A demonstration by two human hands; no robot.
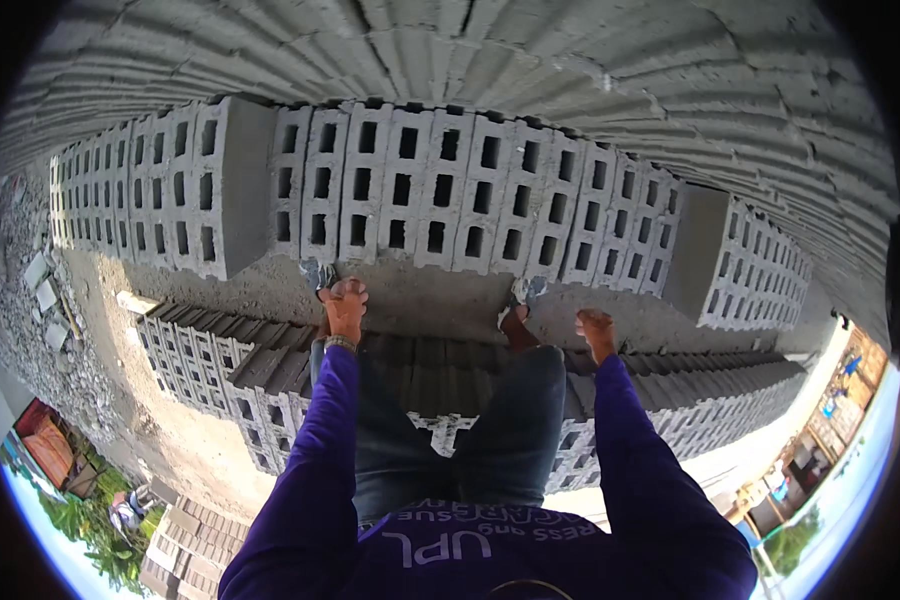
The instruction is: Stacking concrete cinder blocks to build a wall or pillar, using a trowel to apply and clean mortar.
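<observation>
Both hands look to be between holds. The left hand point(345, 308) is drawn in with its fingers curled toward the palm, and nothing shows in it; the right hand point(597, 331) makes a loose fist, likewise with nothing visible inside. Whether something small is hidden in either palm, I cannot tell.

The hollow concrete blocks lie in two long rows. The far row point(407, 190) stands just past the hands, its blocks packed side by side with three openings each facing the person. On its left a block with a blank side face point(247, 185) juts toward the person, and on its right another blank side face point(697, 250) does the same, so the middle stretch sits recessed between them. The near row point(690, 377) runs beneath the hands and legs, its blocks set close together with ribbed upper sides. A strip of concrete ground point(410, 295) separates the rows. Both hands appear above this gap and the near row's far edge, well apart; depth makes contact hard to judge, but neither hand shows a grip on a block.

The step in hand seems to be a pause beside the blocks. Any handling of one would call for uncurling the fingers, bringing both hands down and taking firm purchase on opposite sides, clear of the neighbouring blocks.
</observation>
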